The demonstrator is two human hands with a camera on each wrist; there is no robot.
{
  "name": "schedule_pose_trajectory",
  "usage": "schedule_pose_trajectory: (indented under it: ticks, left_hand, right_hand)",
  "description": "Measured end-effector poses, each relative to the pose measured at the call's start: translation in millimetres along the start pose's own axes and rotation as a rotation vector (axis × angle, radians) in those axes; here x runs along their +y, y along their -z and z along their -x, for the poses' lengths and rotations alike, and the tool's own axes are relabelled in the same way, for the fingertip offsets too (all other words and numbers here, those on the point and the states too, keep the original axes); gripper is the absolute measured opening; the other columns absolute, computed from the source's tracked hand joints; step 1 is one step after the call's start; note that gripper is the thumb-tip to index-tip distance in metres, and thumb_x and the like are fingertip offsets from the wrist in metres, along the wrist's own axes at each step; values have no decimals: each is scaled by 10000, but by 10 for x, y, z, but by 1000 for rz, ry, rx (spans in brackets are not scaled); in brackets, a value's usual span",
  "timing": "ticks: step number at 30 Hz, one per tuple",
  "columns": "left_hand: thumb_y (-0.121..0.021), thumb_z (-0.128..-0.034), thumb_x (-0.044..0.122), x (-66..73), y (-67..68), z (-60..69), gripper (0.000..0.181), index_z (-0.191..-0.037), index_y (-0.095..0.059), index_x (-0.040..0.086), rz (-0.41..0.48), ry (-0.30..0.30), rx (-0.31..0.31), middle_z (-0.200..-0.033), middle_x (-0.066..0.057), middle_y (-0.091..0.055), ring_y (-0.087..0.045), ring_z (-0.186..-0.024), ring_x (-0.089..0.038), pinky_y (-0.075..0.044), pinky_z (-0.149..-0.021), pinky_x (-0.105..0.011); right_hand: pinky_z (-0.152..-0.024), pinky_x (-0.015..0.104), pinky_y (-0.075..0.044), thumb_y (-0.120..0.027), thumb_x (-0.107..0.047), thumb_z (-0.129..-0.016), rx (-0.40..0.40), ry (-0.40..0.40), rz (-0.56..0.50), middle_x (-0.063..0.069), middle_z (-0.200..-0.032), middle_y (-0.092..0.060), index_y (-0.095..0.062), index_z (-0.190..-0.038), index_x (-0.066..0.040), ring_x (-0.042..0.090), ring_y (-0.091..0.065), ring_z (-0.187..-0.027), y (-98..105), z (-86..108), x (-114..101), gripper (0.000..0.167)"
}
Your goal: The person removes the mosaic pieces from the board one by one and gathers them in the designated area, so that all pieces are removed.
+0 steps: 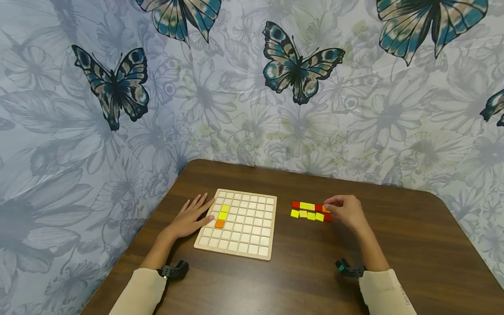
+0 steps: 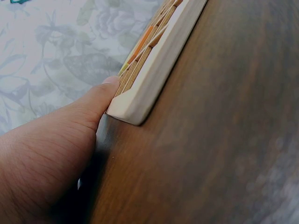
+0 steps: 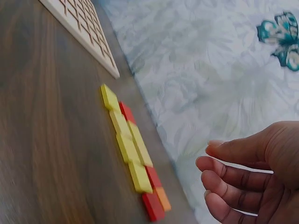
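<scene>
A pale wooden grid board [image 1: 233, 253] lies on the table, filled with white squares. In its left part, two yellow tiles [image 1: 222, 215] and an orange tile [image 1: 219, 224] form a line. My left hand [image 1: 189, 222] rests at the board's left edge, fingers spread and thumb on the rim. To the right of the board, two short rows hold yellow tiles [image 3: 126, 148], red tiles [image 3: 153, 206] and an orange tile [image 3: 163, 199]. My right hand [image 1: 348, 212] hovers by the rows' right end, fingers loosely bent; nothing shows between thumb and fingertips in the right wrist view.
The brown wooden table [image 1: 307, 280] reaches back to a wall covering [image 1: 244, 131] printed with flowers and butterflies. Dark bands [image 1: 174, 270] circle both wrists, below light sleeves [image 1: 139, 291].
</scene>
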State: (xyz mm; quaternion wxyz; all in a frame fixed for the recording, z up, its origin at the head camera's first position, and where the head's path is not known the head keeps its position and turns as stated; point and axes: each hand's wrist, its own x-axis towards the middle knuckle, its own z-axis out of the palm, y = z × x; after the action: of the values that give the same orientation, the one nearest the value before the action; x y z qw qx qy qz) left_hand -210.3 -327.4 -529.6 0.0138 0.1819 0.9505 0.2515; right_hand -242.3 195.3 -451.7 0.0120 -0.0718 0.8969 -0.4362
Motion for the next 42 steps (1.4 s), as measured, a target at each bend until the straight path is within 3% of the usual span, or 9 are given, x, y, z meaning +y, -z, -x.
schedule_pose_trajectory:
  ticks: [7, 14, 20, 27, 42]
  left_hand:
    - [-516, -1042, 496, -3, -4, -6, 713, -1630, -261, 184, 0, 0, 2, -1682, -184, -127, -51, -1545, -420, 36, -1188, -654]
    - [-520, -1043, 485, 4, -6, 16, 710, -1632, -255, 189, 7, 5, -3, -1683, -181, -123, -48, -1545, -422, 41, -1187, -656]
    - [-525, -1044, 475, -1, -17, 15, 706, -1630, -264, 180, 9, 1, 3, -1682, -184, -127, -51, -1543, -427, 41, -1187, -658]
    - [-523, -1043, 480, -3, -19, 23, 707, -1629, -266, 181, 6, 3, 7, -1680, -188, -134, -55, -1544, -426, 36, -1187, -658]
    - [-534, -1043, 460, 32, 16, 20, 705, -1627, -270, 167, 8, 4, -4, -1678, -201, -132, -59, -1540, -436, 36, -1185, -662]
  right_hand:
    - [-563, 284, -519, -738, -123, -941, 3, 89, 71, 148, -890, -747, -788, -998, -7, 261, -652, -702, -171, 43, -250, 138]
    - [-552, 284, -534, -760, -115, -920, -60, 167, 48, 79, -891, -743, -794, -957, -29, 230, -653, -658, -480, 89, -473, 100]
    - [-542, 291, -523, -772, -112, -907, -125, 207, 27, 34, -883, -742, -800, -933, -55, 287, -695, -648, -721, 113, -651, 68]
    - [-561, 276, -503, -759, -121, -919, -184, 295, 111, -36, -790, -705, -801, -924, -89, 130, -563, -630, -960, 83, -884, 53]
    - [-610, 271, -487, -763, -148, -919, -199, 448, 242, -92, -777, -698, -792, -872, -155, 74, -575, -678, -1420, -19, -1252, 56]
